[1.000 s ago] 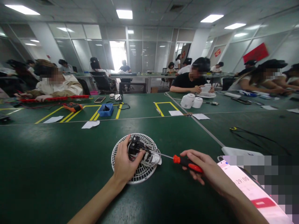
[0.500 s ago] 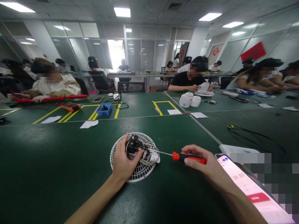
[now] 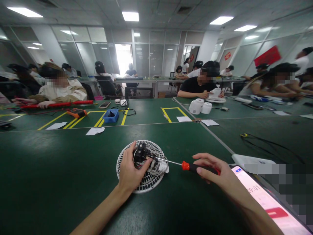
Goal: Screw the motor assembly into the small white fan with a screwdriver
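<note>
A round white fan grille point(image 3: 151, 186) lies on the green table, bearing a black motor assembly point(image 3: 140, 151) and bundled white wires point(image 3: 154, 169). My left hand point(image 3: 130, 169) is closed round the near side of the motor assembly, thumb at its right and fingers at its far left. In my right hand point(image 3: 210, 166) is a red and black screwdriver point(image 3: 189, 166), held level by the handle. Its shaft points left, and the tip reaches the motor assembly near my left thumb; the exact contact point is too small to make out.
A lit phone point(image 3: 259, 192) and a white flat object point(image 3: 254, 161) lie at the right. Farther off are a blue tray point(image 3: 111, 116), an orange meter point(image 3: 76, 113), paper slips point(image 3: 95, 131), white fan housings point(image 3: 196, 106) and a black cord point(image 3: 266, 148). Co-workers sit across the table.
The whole view has shifted slightly. My right hand's fingers have loosened a little and turned on the screwdriver handle. My left hand keeps its hold on the motor assembly.
</note>
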`<control>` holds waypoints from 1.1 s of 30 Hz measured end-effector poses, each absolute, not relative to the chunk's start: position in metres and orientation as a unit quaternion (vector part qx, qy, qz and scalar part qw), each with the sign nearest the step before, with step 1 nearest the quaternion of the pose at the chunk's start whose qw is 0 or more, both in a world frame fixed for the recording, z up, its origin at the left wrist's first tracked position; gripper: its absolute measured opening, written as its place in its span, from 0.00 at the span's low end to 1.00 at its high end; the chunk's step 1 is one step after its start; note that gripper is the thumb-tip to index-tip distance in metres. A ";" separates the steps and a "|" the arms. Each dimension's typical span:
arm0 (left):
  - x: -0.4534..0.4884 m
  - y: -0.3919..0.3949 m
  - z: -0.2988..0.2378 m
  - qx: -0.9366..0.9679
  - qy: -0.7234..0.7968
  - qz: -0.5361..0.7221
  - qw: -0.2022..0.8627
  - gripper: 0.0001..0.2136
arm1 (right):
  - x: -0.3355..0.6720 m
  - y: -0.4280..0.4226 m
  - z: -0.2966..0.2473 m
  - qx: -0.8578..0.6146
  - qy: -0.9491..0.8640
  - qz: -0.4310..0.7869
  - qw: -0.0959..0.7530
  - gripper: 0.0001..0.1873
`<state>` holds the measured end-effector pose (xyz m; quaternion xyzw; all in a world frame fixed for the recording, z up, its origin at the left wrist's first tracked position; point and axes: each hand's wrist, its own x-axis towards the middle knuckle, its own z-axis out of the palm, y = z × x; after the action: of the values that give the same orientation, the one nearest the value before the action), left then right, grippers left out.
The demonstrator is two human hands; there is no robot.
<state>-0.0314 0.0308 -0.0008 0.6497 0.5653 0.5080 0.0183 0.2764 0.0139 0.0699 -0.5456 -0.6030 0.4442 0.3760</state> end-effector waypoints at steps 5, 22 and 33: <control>-0.030 0.030 0.000 0.647 0.570 0.506 0.024 0.37 | 0.276 0.015 0.066 -0.530 -0.601 0.448 0.396 0.23; -0.030 0.030 -0.001 0.643 0.573 0.507 0.031 0.36 | 0.279 0.017 0.062 -0.527 -0.590 0.448 0.417 0.21; -0.031 0.030 -0.001 0.645 0.572 0.506 0.023 0.36 | 0.282 0.016 0.065 -0.540 -0.618 0.424 0.383 0.18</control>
<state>-0.0307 0.0304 -0.0012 0.6450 0.5721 0.5061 0.0235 0.2823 0.0157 0.0645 -0.5405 -0.6176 0.4237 0.3834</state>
